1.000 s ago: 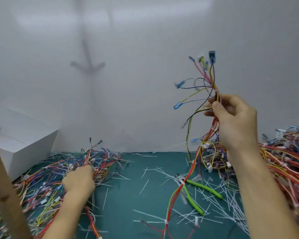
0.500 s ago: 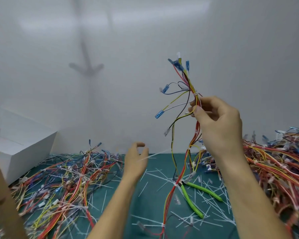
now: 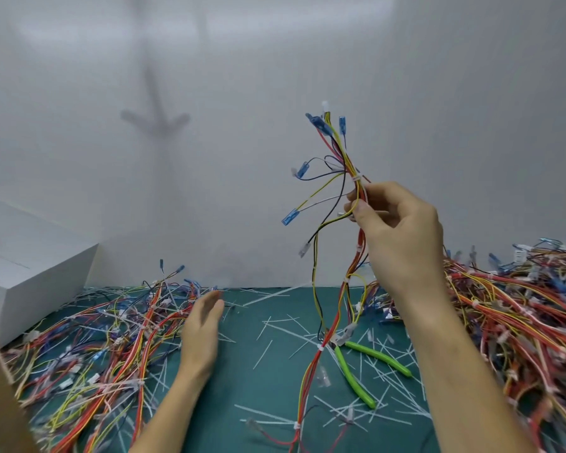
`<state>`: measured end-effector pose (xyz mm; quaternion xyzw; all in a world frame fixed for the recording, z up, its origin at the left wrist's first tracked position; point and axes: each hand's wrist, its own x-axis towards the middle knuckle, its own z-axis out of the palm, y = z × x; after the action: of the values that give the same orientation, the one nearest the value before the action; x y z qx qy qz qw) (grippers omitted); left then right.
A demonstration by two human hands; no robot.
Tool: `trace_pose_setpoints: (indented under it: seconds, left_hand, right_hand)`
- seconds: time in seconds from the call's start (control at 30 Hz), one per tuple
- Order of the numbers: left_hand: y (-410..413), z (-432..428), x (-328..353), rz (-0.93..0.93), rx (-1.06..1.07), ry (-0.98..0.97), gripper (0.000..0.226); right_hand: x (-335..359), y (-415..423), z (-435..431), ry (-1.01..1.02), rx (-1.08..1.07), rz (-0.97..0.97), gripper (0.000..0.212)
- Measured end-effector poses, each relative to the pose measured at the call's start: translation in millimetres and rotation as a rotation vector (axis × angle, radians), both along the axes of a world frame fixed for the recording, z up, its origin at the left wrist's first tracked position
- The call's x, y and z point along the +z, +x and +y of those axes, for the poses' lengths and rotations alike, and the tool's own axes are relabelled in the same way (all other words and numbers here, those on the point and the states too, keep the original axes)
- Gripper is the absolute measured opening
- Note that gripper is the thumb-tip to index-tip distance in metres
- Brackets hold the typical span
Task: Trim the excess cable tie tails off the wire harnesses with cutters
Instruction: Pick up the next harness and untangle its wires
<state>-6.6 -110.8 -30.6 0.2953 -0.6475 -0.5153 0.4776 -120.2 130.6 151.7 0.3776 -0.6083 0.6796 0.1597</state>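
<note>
My right hand (image 3: 402,237) grips a wire harness (image 3: 334,230) of red, yellow and black wires and holds it upright in the air. Blue terminals fan out at its top, and its lower end trails down to the green mat (image 3: 265,380). White cable ties bind it at several spots. My left hand (image 3: 200,335) hovers low over the mat with straight fingers and holds nothing. Green-handled cutters (image 3: 363,371) lie on the mat below the harness, untouched.
A pile of harnesses (image 3: 105,348) covers the left of the mat and a bigger pile (image 3: 520,315) fills the right. Cut white tie tails (image 3: 386,397) litter the middle. A white box (image 3: 30,276) stands at the far left. A white wall closes the back.
My left hand left the left pile, rose toward the harness, then dropped back low over the mat. My right hand carried the harness leftward.
</note>
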Motion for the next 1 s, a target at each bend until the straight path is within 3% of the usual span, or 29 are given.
trace_pose_setpoints:
  seconds: [0.27,0.47,0.77,1.0]
  left_hand:
    - [68,-19,7,0.003,-0.091,-0.078,0.023]
    - [49,15,25,0.0,-0.131,-0.212,0.021]
    - [2,88,165,0.426,-0.128,-0.358,0.02]
    - [-4,122,206,0.229,-0.293,-0.443,0.022]
  right_hand:
    - [-1,1,-2,0.033,-0.011,0.005,0.012]
    - [0,0,-2,-0.024,0.011,0.005,0.013]
    - [-2,-8,-3,-0.05,0.12,-0.117,0.012]
    - [0,1,-3,0.025,0.107,-0.001,0.016]
